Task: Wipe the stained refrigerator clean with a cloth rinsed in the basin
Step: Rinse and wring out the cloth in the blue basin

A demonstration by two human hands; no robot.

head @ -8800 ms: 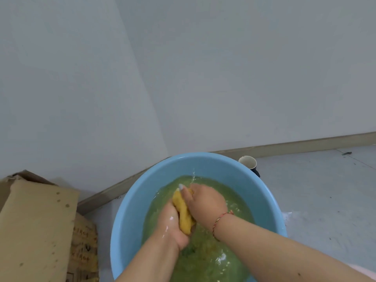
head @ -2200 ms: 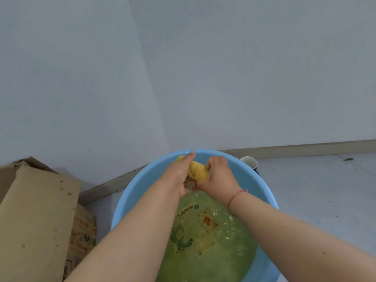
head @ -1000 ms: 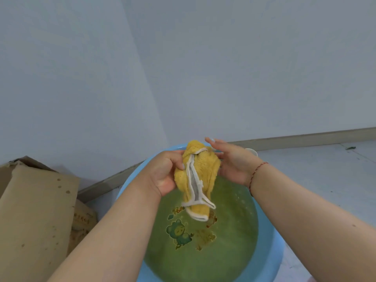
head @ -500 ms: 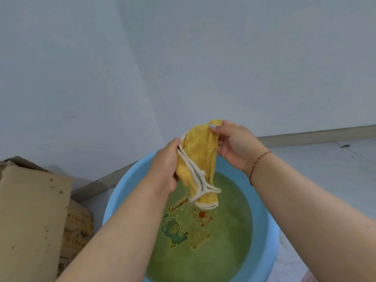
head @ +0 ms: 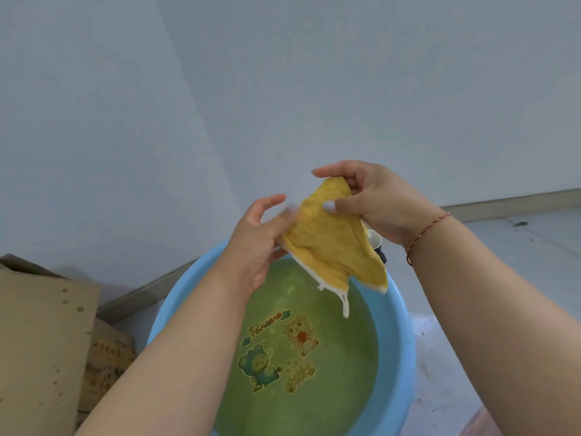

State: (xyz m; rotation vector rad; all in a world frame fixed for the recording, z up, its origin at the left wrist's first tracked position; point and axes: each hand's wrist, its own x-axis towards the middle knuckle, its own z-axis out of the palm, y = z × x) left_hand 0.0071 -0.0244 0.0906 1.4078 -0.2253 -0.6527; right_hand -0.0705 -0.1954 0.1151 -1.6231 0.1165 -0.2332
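Note:
A yellow cloth [head: 333, 247] with a white hem hangs spread above the blue basin [head: 399, 335], which holds greenish water over cartoon prints. My right hand [head: 374, 206] pinches the cloth's top corner between thumb and fingers. My left hand [head: 261, 240] holds the cloth's left edge, its fingers partly blurred. A white loop dangles from the cloth's lower edge over the water. The refrigerator is not in view.
A cardboard box [head: 41, 341] stands at the left against the wall. A small cup [head: 375, 239] sits behind the basin, mostly hidden by the cloth. Grey floor [head: 534, 247] stretches to the right, with a skirting board along the walls.
Both hands lifted the cloth out of the water, wrung it, and have now raised it higher and spread it open between them.

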